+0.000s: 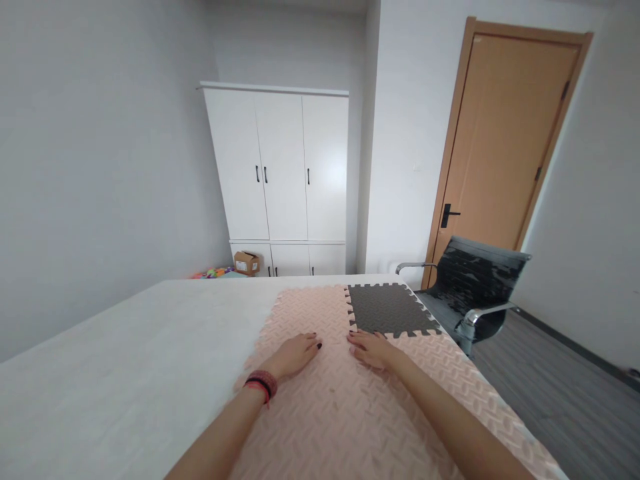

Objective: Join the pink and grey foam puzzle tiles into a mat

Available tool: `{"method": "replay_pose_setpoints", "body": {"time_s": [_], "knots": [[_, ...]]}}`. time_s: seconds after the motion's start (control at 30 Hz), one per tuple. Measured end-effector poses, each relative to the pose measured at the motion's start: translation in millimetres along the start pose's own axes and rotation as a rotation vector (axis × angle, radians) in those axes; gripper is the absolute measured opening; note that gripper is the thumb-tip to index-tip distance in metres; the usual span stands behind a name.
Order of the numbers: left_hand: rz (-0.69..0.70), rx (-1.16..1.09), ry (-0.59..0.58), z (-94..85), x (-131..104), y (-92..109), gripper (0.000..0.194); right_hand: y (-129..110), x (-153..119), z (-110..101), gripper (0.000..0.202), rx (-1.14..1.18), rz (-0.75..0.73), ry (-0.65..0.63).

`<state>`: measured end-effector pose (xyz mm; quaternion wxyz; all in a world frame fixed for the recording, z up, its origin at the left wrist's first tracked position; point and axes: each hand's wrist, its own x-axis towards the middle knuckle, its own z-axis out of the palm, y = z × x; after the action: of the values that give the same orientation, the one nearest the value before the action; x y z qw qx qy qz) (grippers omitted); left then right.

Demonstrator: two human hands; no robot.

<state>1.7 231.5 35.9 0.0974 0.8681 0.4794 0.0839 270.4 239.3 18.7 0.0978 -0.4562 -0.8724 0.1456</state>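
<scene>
On the white surface (pixel 125 347), pink foam mats (pixel 350 413) run lengthwise away from the person along the right edge, with bare room to the left. A dark grey mat (pixel 387 308) locks into their far right corner. Left hand (pixel 295 353) and right hand (pixel 373 348) lie flat on the pink, fingers released, the right's at the grey mat's near edge.

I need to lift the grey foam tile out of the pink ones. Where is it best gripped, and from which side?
Grip the grey tile at its far right corner, coming from the chair side. Its far and right toothed edges lie free near the table's edge, while the left and near edges are locked into the pink mat. Peeling up from that free corner should unzip the teeth. The right hand is nearest.
</scene>
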Motion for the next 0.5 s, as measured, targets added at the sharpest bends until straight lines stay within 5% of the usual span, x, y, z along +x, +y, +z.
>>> {"method": "replay_pose_setpoints", "body": {"time_s": [0.3, 0.5], "knots": [[0.043, -0.091, 0.049, 1.5, -3.8, -4.6, 0.049, -0.9, 4.4, 0.3, 0.052, -0.086, 0.079, 0.073], [0.037, -0.092, 0.021, -1.6, -4.6, -5.6, 0.046, 2.0, 44.0, -20.1, 0.041, -0.116, 0.094, 0.052]]}}
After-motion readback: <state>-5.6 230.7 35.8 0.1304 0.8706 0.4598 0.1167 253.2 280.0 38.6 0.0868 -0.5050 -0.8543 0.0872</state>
